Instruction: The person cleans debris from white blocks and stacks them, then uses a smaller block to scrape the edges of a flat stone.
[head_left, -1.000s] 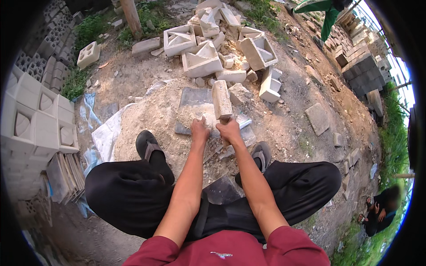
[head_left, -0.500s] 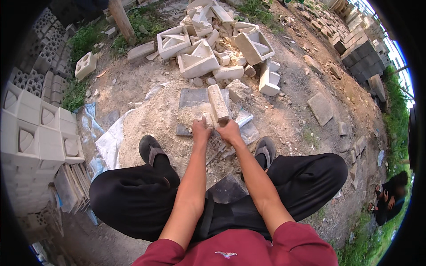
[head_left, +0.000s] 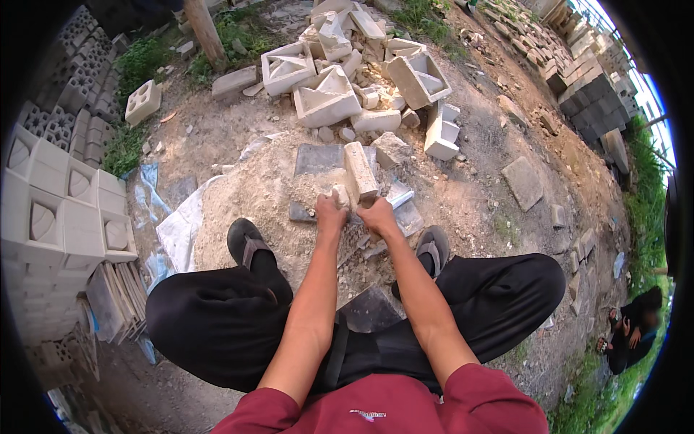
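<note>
My right hand (head_left: 377, 215) is closed round the near end of a long, pale, dust-covered bar (head_left: 359, 169); whether it is wood or concrete I cannot tell. The bar slants away from me over a dark flat slab (head_left: 316, 160) on the ground. Just to its left, my left hand (head_left: 330, 213) is closed on a small pale chunk of concrete (head_left: 340, 193), its fingers partly hidden. Crushed pale rubble (head_left: 246, 199) is heaped round the slab, between my sandalled feet and beyond.
Broken hollow blocks (head_left: 329, 98) are piled ahead. Pale decorative blocks (head_left: 83, 217) stand stacked at left, above leaning thin boards (head_left: 116, 300). A wooden post (head_left: 205, 32) rises far left. Grey blocks (head_left: 594, 105) are stacked far right. Another person (head_left: 635, 331) sits at the right edge.
The view has shifted very slightly. Both hands keep their grips in nearly the same place, with the bar and the chunk still close together.
</note>
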Available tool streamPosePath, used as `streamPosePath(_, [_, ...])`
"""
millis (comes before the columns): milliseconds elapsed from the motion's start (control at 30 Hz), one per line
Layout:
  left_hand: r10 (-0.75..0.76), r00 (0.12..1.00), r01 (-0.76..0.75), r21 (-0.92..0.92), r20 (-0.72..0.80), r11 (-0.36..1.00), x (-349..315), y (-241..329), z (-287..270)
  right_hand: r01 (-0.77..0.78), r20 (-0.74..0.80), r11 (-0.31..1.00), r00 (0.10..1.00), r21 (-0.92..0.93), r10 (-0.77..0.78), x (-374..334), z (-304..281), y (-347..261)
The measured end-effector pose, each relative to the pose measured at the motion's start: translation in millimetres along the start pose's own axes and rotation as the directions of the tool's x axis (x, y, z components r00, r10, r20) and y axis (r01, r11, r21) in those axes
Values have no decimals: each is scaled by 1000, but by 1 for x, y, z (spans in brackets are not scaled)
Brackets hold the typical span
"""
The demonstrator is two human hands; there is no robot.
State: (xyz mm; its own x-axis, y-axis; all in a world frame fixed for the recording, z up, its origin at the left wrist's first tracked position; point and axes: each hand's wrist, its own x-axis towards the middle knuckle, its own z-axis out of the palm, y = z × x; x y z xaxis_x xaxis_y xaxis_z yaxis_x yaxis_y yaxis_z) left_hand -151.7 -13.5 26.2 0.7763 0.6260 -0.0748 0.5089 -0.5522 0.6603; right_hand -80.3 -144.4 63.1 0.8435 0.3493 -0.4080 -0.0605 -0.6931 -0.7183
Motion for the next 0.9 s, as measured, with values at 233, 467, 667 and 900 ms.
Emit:
streamPosePath(233, [12,1000,-10,-86,14,996,-4,9,-1,253,-231,920,955,301,-187,14,7,0])
streamPosePath(467, [-2,1000,2,9,23,1000,-1,1,-6,161,-105,972,984,173,-145,-3,20,14])
streamPosePath(667, [12,999,-12,12,44,1000,-6,-5,-6,124,-128,945,988,301,-89,8,12,-15])
streamPosePath(900, [78,996,-80,31,44,996,1,13,0,422,-341,826,891,374,-301,22,38,45])
